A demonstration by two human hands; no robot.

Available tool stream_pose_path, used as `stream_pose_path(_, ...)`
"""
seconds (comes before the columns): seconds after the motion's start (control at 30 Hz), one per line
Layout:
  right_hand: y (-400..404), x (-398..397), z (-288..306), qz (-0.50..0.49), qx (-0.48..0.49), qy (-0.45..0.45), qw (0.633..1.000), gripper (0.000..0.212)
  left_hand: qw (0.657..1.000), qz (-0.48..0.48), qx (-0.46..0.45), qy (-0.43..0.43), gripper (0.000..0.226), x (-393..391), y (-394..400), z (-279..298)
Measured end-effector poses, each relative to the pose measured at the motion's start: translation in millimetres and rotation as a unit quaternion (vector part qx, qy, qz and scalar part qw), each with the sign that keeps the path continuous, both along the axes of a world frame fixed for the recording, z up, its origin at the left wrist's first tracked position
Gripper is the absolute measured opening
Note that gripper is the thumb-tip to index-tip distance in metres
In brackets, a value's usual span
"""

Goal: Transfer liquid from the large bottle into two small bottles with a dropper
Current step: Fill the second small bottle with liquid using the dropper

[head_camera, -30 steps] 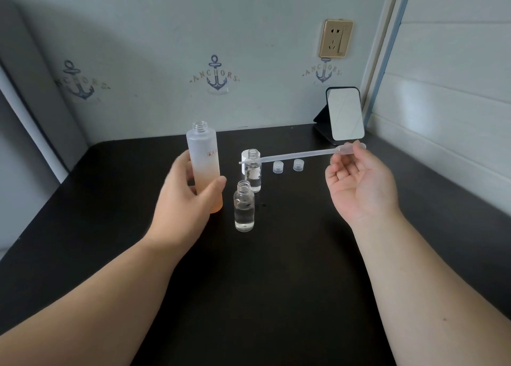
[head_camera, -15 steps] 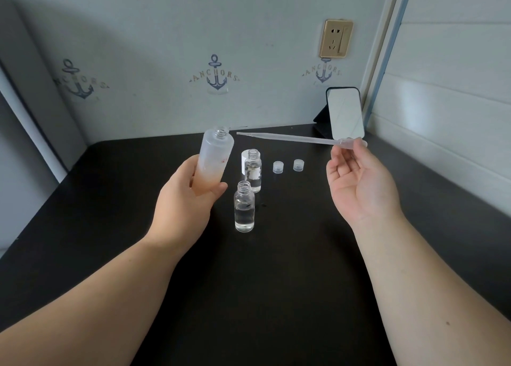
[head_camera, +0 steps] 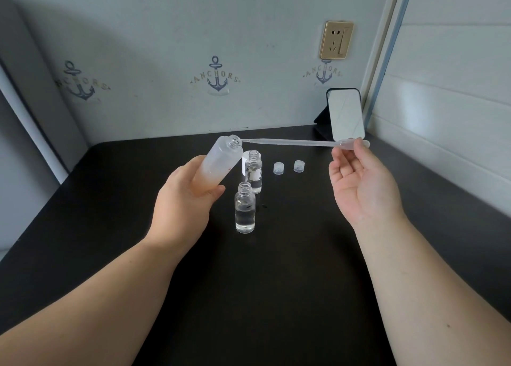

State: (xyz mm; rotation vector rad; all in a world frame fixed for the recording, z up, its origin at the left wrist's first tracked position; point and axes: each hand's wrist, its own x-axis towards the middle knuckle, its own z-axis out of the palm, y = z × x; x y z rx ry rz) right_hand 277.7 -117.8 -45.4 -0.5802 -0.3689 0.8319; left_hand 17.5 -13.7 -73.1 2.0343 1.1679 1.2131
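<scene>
My left hand [head_camera: 184, 199] grips the frosted large bottle [head_camera: 221, 162] by its lower part, lifted off the table and tilted with its open mouth up and to the right. My right hand [head_camera: 359, 183] pinches the bulb end of a long clear dropper [head_camera: 293, 143], held nearly level; its tip is at the bottle's mouth. Two small clear bottles stand uncapped on the black table [head_camera: 276, 282]: the near small bottle [head_camera: 245, 212] about half full, the far small bottle [head_camera: 253, 172] with a white label behind it.
Two small clear caps [head_camera: 278, 168] [head_camera: 299, 165] lie right of the far bottle. A small mirror [head_camera: 346, 115] leans in the back right corner under a wall socket [head_camera: 336, 39]. Walls close the table at the back and right.
My left hand lifted the large bottle from upright and tilted it to the right. My right hand swung the dropper up from over the far small bottle until its tip reached the large bottle's mouth.
</scene>
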Motion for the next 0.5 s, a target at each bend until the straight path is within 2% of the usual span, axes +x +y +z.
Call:
stream_pose_path(0.07,-0.1,0.8,-0.3,-0.009,-0.006,-0.012,1.0,0.025,1.0,0.007,0.012,0.012,0.041,-0.3,0.6,-0.2)
stream_pose_path(0.27,-0.4,4.4,-1.5,-0.043,-0.033,-0.059,0.997,0.018,0.996,0.036,0.053,0.054,0.05,-1.5,-0.6,-0.5)
stream_pose_path(0.4,0.3,1.2,-3.5,-0.024,-0.046,-0.106,0.993,0.008,0.993,0.032,0.076,0.079,0.054,0.3,-1.4,-2.0)
stream_pose_path(0.5,0.9,-4.6,-4.0,0.0,-0.053,-0.154,0.987,0.01,0.992,0.03,0.086,0.083,0.055,2.1,-2.0,-3.8)
